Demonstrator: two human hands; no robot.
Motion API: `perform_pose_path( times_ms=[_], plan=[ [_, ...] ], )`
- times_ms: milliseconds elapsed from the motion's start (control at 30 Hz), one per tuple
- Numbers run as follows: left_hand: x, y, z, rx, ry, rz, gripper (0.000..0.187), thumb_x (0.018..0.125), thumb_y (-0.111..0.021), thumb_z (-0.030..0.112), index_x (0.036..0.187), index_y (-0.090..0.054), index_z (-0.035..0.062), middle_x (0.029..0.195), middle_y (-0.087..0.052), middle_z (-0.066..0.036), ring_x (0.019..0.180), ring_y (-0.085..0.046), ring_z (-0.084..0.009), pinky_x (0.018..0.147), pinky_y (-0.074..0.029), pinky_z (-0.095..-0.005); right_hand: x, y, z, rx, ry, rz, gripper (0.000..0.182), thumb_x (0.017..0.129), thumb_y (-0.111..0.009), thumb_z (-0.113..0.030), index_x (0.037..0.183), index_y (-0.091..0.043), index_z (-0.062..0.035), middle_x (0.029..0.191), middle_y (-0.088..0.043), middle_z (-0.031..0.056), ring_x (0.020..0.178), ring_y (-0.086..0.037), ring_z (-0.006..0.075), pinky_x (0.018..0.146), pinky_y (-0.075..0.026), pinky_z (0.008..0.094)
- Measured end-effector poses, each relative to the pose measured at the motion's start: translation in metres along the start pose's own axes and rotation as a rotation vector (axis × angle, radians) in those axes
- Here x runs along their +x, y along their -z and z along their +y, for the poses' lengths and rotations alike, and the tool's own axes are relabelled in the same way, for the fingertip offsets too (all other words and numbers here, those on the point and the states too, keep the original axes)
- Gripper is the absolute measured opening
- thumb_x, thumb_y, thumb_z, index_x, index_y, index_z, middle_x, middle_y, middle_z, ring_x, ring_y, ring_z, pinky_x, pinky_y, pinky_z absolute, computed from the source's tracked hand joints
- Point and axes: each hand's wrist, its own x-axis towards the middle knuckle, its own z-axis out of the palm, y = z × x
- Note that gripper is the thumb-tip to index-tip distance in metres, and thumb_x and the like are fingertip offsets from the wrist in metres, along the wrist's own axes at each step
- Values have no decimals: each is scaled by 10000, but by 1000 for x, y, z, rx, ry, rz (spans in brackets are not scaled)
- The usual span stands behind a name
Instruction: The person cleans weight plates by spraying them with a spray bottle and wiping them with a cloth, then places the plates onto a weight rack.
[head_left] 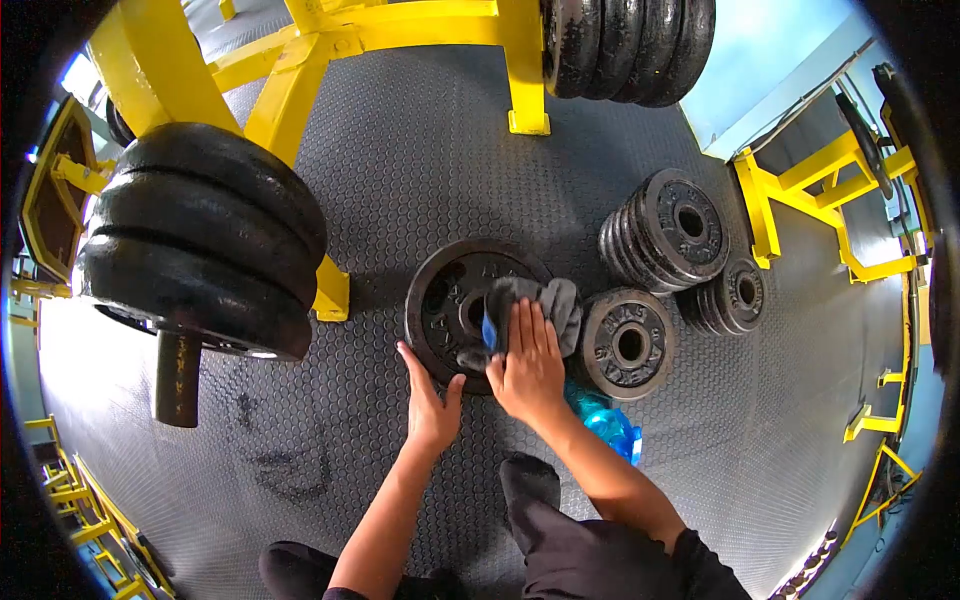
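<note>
Large round black iron plate (437, 300), flat on the dark studded floor (390, 180), beneath both hands. Right hand (529, 368): fingers together, pressing a dark grey cloth (560, 305) over it. Left hand (432, 412): thumb and fingers spread at its near rim. Centre hole and lettering partly cloth-covered. Surface dark, rim worn.

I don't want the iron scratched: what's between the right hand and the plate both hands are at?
A dark cloth, bunched under the right hand and lying on the plate. The head view shows this.
</note>
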Motion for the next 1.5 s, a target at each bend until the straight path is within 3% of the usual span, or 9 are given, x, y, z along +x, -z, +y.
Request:
perform_pose_path(
  times_ms=[100,300,500,700,867,1000,1200,1333,1500],
  plan=[
    [2,10,-9,-137,124,-162,799,977,-519,122,1516,53,-24,1502,-302,-317,1400,-330,-401,1102,-338,-392,-33,3,-9,18,52,-35,711,852,-492,-292,1425,-353,105,1480,-359,278,1421,-281,397,1168,-205,494],
    [5,23,-29,-186,85,-226,739,983,-484,99,1513,9,-45,1458,-392,-294,1344,-420,-390,1076,-367,-380,-20,-10,-33,126,228,-28,657,817,-529,-325,1372,-484,22,1435,-460,181,1367,-353,393,1138,-255,525],
    [3,17,-43,-273,155,-224,714,990,-490,112,1522,-33,-24,1412,-456,-287,1323,-448,-385,1068,-380,-372,67,-28,-53,41,193,24,731,911,-477,-470,1443,-386,23,1504,-376,187,1434,-261,359,1178,-154,515],
    [4,19,-52,-209,131,-209,648,970,-449,66,1536,-135,34,1316,-540,-284,1243,-532,-374,1006,-438,-389,42,-26,-61,61,299,-112,703,878,-489,-352,1434,-370,62,1533,-313,226,1446,-240,367,1188,-157,477],
    [4,21,-50,-476,110,-124,561,948,-347,-14,1495,-229,-49,1460,-409,-259,1371,-399,-310,1117,-329,-353,-30,5,-46,99,227,-295,827,769,-671,-281,1442,-335,62,1522,-311,225,1441,-248,370,1175,-199,472],
    [4,22,-46,-559,172,-104,554,972,-338,51,1500,-201,-48,1493,-338,-243,1398,-334,-299,1139,-283,-362,-39,11,-11,23,77,-254,816,834,-629,-350,1449,-308,80,1535,-271,247,1448,-211,395,1172,-192,488],
    [7,22,-36,-710,224,-95,561,1009,-324,149,1508,-160,-46,1543,-232,-220,1438,-236,-283,1173,-213,-375,48,-21,5,-177,-250,147,846,898,-508,-515,1463,-290,77,1565,-218,226,1433,-187,448,1125,-190,609],
    [8,23,-30,-776,280,-82,576,1033,-315,214,1514,-133,-45,1576,-161,-204,1465,-171,-273,1196,-167,-383,94,-32,-3,-197,-181,135,891,886,-488,-568,1468,-268,69,1569,-218,202,1413,-217,453,1096,-191,643],
    [7,25,-29,-896,361,-44,599,1049,-309,275,1519,-116,-42,1601,-120,-188,1485,-131,-264,1212,-138,-390,111,-52,-47,-19,187,121,867,843,-533,-586,1449,-376,14,1559,-274,164,1452,-170,424,1148,-130,610]
  ],
)
